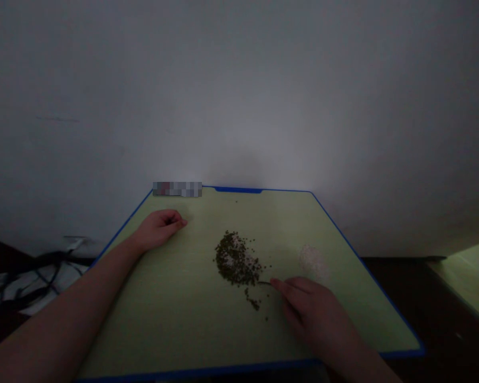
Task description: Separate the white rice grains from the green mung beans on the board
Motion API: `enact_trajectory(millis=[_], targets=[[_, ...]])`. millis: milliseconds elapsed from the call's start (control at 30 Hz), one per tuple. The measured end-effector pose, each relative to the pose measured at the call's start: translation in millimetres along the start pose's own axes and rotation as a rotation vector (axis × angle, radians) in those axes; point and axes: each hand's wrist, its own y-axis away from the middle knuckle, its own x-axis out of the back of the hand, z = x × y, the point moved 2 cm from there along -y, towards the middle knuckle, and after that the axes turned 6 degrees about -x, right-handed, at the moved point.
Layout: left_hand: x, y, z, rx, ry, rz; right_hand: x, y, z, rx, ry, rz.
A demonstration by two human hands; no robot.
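A pile of small dark green beans or seeds (pixel 237 271), mixed with pale grains (pixel 228 260), lies at the middle of the light green tabletop (pixel 175 308). My right hand (pixel 313 311) pinches a thin metal utensil (pixel 264 282), whose tip reaches the pile's lower right edge. I cannot make out its end, so its exact kind is unclear. My left hand (pixel 162 229) rests on the table left of the pile, fingers curled in and thumb against them, with nothing visible in it. A smaller patch of pale grains (pixel 313 260) is spread to the right, beyond my right hand.
Some loose dark seeds (pixel 253 303) are scattered below the pile. The table has a blue edge (pixel 239 189) and stands against a grey wall (pixel 239 96). A blurred strip (pixel 178 189) lies at its back left corner. Black cables (pixel 43 271) lie to the left.
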Motion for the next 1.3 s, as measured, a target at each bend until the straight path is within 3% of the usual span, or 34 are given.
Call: enact_trajectory(millis=[1300], targets=[[0.6,0.3,-0.6,0.002,-0.023,0.008,-12.5,-13.4,-13.2,0.077,-0.021,-0.048]])
